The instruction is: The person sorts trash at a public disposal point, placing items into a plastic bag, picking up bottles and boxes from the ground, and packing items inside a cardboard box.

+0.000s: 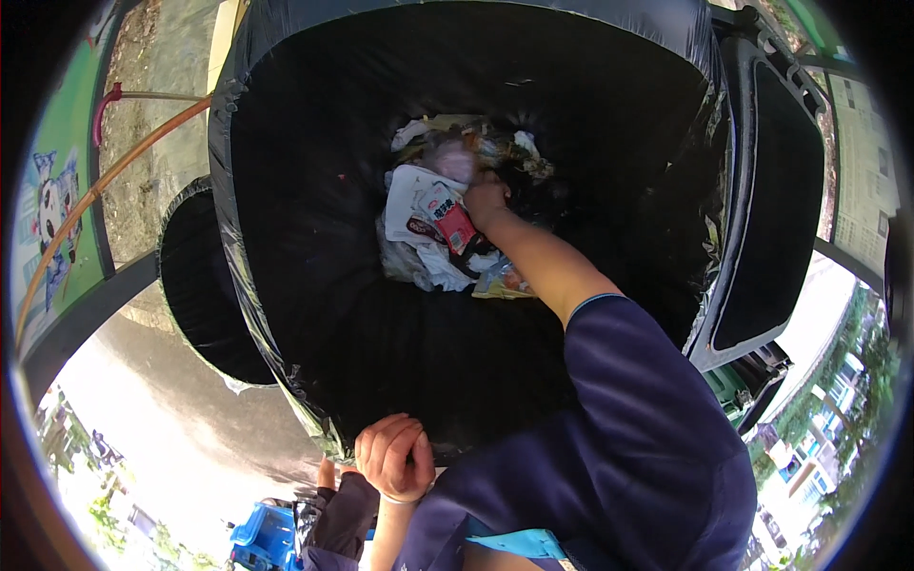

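A large wheeled bin with a black plastic liner [457, 357] stands before me. My right arm reaches down into it. Low inside, my right hand [488, 200] is bent over the rubbish, its fingers partly hidden. Beside it is a blurred pale plastic bag [451, 158]; I cannot tell whether the hand grips it. A red and white printed packet [451, 218] lies next to that hand, on a white tray-like piece [405, 189]. Crumpled white tissue [444, 265] and a yellowish clear wrapper [503, 280] lie nearer me. My left hand [394, 457] is curled closed at the bin's near rim.
The bin's dark lid [767, 193] hangs open on the right. A smaller black-lined bin [207, 285] stands to the left. An orange-brown curved pole [136, 160] crosses the left side, before a green printed panel [61, 207]. A blue container [264, 535] sits at the lower left.
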`<state>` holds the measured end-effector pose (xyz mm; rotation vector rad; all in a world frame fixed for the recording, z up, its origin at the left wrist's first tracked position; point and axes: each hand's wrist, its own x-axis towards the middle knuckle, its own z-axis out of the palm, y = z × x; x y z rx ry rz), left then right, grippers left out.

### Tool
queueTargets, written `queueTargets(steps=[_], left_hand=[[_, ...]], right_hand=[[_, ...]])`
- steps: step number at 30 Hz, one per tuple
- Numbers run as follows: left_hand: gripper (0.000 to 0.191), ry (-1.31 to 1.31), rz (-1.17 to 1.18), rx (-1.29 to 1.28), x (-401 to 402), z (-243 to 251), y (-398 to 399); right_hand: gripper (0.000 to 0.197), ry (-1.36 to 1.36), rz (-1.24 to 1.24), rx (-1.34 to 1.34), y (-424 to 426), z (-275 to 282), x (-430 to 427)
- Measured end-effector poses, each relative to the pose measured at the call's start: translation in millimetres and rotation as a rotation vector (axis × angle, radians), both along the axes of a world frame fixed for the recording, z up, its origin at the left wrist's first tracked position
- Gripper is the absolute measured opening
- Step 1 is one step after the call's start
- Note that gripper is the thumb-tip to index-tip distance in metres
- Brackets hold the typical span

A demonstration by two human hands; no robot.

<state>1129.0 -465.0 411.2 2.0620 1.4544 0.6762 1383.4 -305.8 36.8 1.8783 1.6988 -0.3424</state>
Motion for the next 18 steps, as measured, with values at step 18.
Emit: queueTargets(steps=[18], left_hand=[[0.007, -0.01, 0.012, 0.014, 6, 3, 7]], right_hand=[[0.021, -0.103, 0.122, 0.163, -90, 39, -31]])
